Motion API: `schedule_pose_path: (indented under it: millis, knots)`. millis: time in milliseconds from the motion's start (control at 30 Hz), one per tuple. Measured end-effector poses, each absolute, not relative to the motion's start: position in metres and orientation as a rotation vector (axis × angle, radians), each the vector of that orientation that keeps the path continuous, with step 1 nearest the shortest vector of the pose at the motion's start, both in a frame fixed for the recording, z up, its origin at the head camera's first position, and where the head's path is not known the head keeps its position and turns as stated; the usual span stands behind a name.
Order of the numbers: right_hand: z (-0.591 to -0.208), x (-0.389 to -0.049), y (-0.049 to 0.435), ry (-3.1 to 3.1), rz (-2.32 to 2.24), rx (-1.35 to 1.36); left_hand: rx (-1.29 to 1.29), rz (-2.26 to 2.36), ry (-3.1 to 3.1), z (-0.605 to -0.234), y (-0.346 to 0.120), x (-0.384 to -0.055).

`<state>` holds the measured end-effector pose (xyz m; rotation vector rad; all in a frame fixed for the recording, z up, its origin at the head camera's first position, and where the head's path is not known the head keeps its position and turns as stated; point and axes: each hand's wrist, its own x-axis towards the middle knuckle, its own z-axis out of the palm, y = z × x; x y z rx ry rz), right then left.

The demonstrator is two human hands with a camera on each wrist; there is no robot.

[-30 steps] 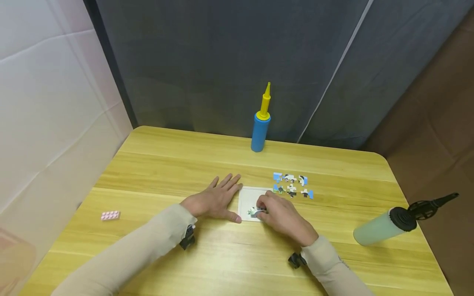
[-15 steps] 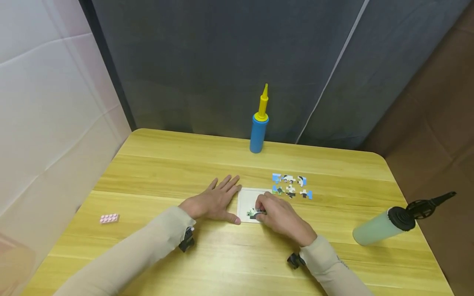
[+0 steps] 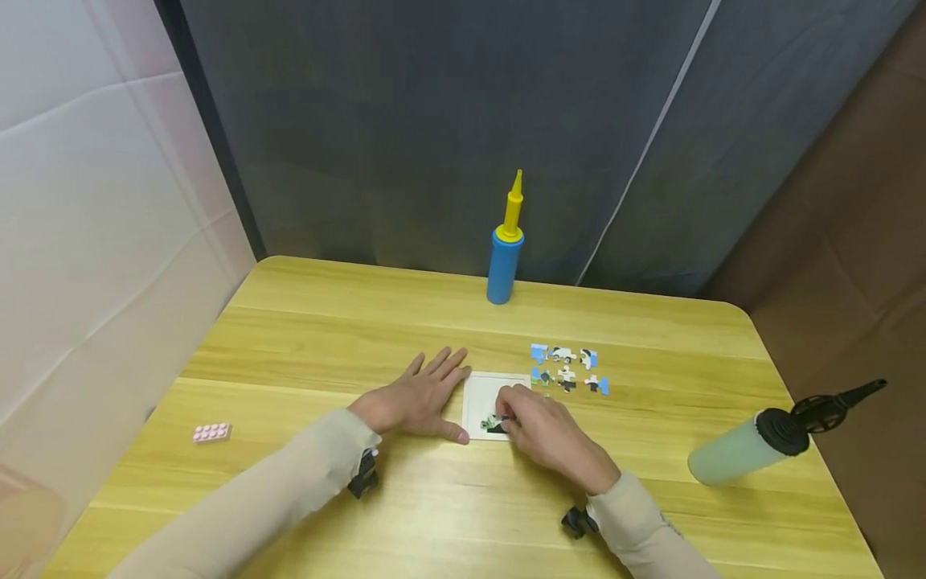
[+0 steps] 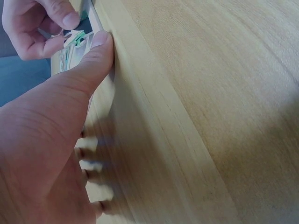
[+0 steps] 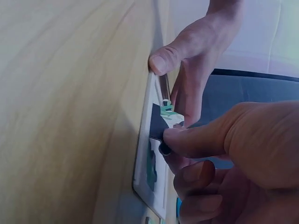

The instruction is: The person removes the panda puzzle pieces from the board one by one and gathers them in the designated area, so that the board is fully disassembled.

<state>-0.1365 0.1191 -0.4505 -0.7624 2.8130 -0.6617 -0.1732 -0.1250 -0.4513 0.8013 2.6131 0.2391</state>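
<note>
A shallow white puzzle tray [image 3: 479, 394] lies on the table between the hands. The left hand [image 3: 415, 400] has its fingers spread and rests along the tray's left side, the thumb touching its near left corner. With thumb and curled fingers the right hand [image 3: 538, 422] pinches a black, white and green jigsaw piece [image 5: 160, 122] over the near part of the tray. In the right wrist view that piece stands tilted against the tray, partly hidden by the fingertips. The left wrist view shows the same puzzle piece [image 4: 77, 38] beyond the left thumb.
Several loose jigsaw pieces [image 3: 567, 378] lie beyond the tray's right side. A blue and yellow hand pump [image 3: 502, 269] stands at the back. On the right is a green bottle [image 3: 738, 450] with a black top, and at far left a pink toy brick [image 3: 212, 433].
The right hand keeps its pinch on the jigsaw piece and has tilted it, so more of its black part shows. The left hand stays in place; the head view shifts slightly.
</note>
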Motion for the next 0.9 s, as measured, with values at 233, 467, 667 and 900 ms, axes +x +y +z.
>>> schedule_pose_path:
  millis: [233, 467, 667, 900]
  knots:
    - [-0.446, -0.138, 0.122, 2.801, -0.717, -0.75, 0.785, 0.228, 2.617, -0.452, -0.125, -0.174]
    - [-0.437, -0.141, 0.134, 2.768, -0.78, -0.67, 0.791, 0.217, 2.607, -0.451, -0.124, -0.176]
    - [-0.428, -0.148, 0.148, 2.786, -0.802, -0.59, 0.785, 0.217, 2.602, -0.45, -0.123, -0.176]
    - [-0.424, -0.152, 0.168, 2.818, -0.813, -0.572, 0.784, 0.224, 2.595, -0.451, -0.124, -0.176]
